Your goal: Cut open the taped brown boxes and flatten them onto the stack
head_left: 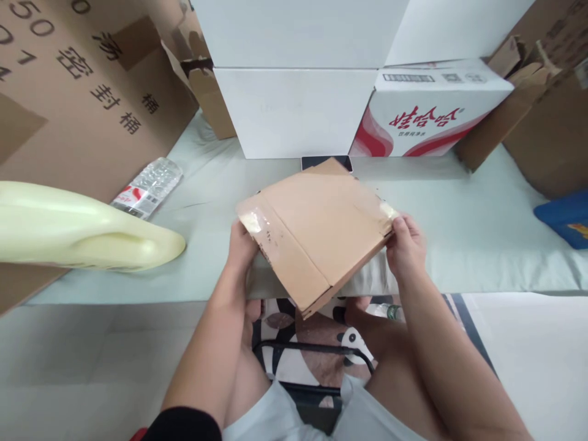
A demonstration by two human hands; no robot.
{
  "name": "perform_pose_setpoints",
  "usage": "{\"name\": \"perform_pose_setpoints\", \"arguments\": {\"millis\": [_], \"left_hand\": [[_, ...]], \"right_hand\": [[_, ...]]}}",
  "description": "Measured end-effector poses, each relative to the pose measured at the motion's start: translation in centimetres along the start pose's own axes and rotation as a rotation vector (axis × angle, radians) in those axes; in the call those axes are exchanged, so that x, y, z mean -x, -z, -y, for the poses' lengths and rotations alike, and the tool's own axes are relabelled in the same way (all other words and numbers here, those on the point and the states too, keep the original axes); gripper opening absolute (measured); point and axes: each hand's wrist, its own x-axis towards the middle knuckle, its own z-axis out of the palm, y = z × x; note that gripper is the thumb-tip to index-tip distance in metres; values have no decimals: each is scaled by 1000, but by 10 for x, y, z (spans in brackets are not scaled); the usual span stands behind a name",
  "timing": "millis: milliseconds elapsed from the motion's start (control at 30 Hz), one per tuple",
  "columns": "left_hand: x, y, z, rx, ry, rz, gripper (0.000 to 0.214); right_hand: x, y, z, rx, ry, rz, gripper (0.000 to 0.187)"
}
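A flat brown cardboard box [321, 220] is held up between my two hands, turned so that one corner points toward me. My left hand [242, 246] grips its left corner, where clear tape [258, 222] covers the edge; most of those fingers are hidden under the box. At the right corner my right hand [407, 245] pinches the cardboard, thumb on top beside a pale patch of tape. The box's near corner hangs past the front edge of the covered surface [202, 245]. Behind the box a dark, flat device with a pale rim [342, 163] is partly covered.
White cartons [294, 110] stand at the back, one with red lettering [429, 116]. A large brown carton [92, 92] rises at left. Near it lie a crushed plastic bottle [154, 184] and a pale yellow object [92, 229]. A blue item [565, 219] sits far right.
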Motion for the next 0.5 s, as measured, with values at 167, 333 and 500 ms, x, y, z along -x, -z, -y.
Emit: {"name": "perform_pose_setpoints", "arguments": {"millis": [167, 333, 500], "left_hand": [[1, -11, -11, 347, 230, -41, 19], [-4, -11, -20, 550, 387, -42, 31], [-5, -13, -20, 614, 381, -69, 39]], "right_hand": [[-1, 4, 6, 42, -17, -35, 40], [-5, 1, 3, -147, -133, -50, 43], [2, -6, 6, -339, -493, 166, 54]]}}
